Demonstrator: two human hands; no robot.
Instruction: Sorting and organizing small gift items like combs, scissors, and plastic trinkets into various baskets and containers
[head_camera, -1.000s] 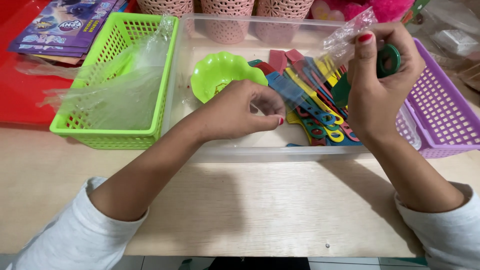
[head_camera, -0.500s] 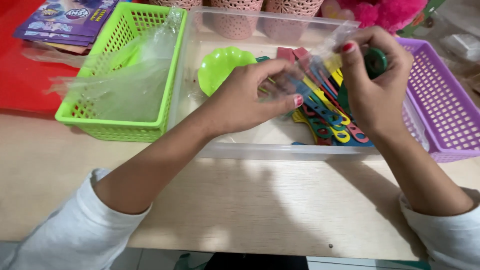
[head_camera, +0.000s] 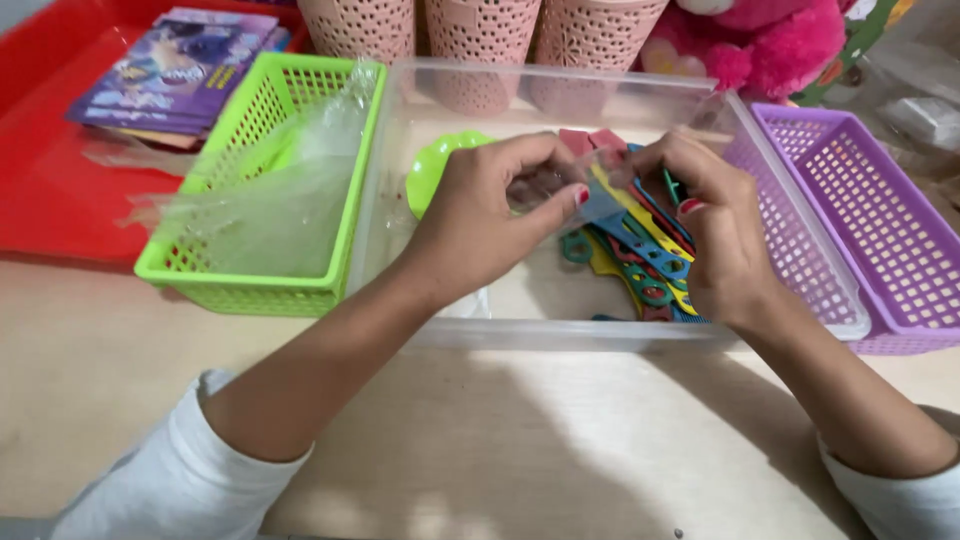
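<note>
Both my left hand (head_camera: 480, 215) and right hand (head_camera: 715, 230) pinched one clear wrapper (head_camera: 560, 190) over the clear tub (head_camera: 620, 335), coloured scissors (head_camera: 645, 255) inside, wrapper not yet dropped.

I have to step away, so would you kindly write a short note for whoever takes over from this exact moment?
Left hand: over the clear plastic bin, pinching one side of a small clear plastic wrapper.
Right hand: over the same bin, pinching the other side of the wrapper.
Things: a pile of colourful plastic scissors lies in the bin beside a green plastic dish. The green basket on the left holds clear bags; the purple basket is on the right.
Done: loose scissors are already in the bin.
Left: the wrapper is not yet put away; what it holds is hidden by the fingers.
</note>
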